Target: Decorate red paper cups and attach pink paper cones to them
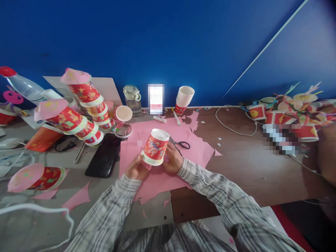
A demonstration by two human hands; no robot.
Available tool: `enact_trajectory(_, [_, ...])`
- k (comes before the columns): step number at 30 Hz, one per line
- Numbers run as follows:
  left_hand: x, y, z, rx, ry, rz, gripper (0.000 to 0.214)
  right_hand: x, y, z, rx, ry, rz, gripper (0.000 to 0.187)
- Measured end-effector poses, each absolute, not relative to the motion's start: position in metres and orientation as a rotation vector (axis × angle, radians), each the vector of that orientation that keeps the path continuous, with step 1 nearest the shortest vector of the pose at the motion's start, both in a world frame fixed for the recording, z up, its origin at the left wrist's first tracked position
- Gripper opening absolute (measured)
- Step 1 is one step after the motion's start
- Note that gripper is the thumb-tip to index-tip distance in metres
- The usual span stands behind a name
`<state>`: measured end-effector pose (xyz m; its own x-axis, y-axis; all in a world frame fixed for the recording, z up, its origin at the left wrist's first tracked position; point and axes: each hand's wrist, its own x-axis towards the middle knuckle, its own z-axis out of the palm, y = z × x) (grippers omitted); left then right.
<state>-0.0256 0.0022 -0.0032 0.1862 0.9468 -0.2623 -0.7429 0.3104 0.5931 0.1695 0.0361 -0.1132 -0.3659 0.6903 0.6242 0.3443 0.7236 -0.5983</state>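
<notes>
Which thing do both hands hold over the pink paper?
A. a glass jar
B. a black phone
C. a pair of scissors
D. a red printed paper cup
D: the left hand and the right hand grip a red printed paper cup from both sides, above the pink paper; the scissors lie untouched behind it.
</notes>
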Motion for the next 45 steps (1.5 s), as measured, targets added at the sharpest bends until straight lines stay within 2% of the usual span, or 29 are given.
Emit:
enact_trajectory(6, [-0.033, 0.005, 0.005, 0.335, 0.628, 1.225, 0.049, 0.18, 0.046, -0.12, -0.782, -1.948, 0.609, 0.078])
enact_trajectory(10, [-0.036, 0.004, 0.004, 0.337, 0.583, 1.208, 0.056, 0.176, 0.044, -0.126, -0.687, -2.076, 0.642, 0.097])
enact_trajectory(13, [-0.037, 0.002, 0.001, 0.333, 0.552, 1.179, 0.059, 0.172, 0.043, -0.126, -0.671, -2.116, 0.641, 0.104])
enact_trajectory(22, [-0.04, 0.003, 0.005, 0.342, 0.567, 1.181, 0.056, 0.169, 0.039, -0.12, -0.692, -2.064, 0.565, 0.097])
enact_trajectory(27, [-0.041, 0.005, 0.009, 0.364, 0.503, 1.159, 0.051, 0.17, 0.039, -0.114, -0.729, -2.035, 0.649, 0.083])
enact_trajectory(33, [-0.04, 0.005, 0.005, 0.326, 0.527, 1.173, 0.054, 0.162, 0.033, -0.115, -0.696, -2.01, 0.47, 0.084])
enact_trajectory(39, [-0.034, 0.007, 0.008, 0.309, 0.499, 1.216, 0.056, 0.161, 0.033, -0.113, -0.869, -1.927, 0.431, 0.059])
enact_trajectory(45, [-0.032, 0.008, 0.004, 0.242, 0.563, 1.234, 0.055, 0.169, 0.036, -0.103, -1.023, -1.714, 0.406, 0.044])
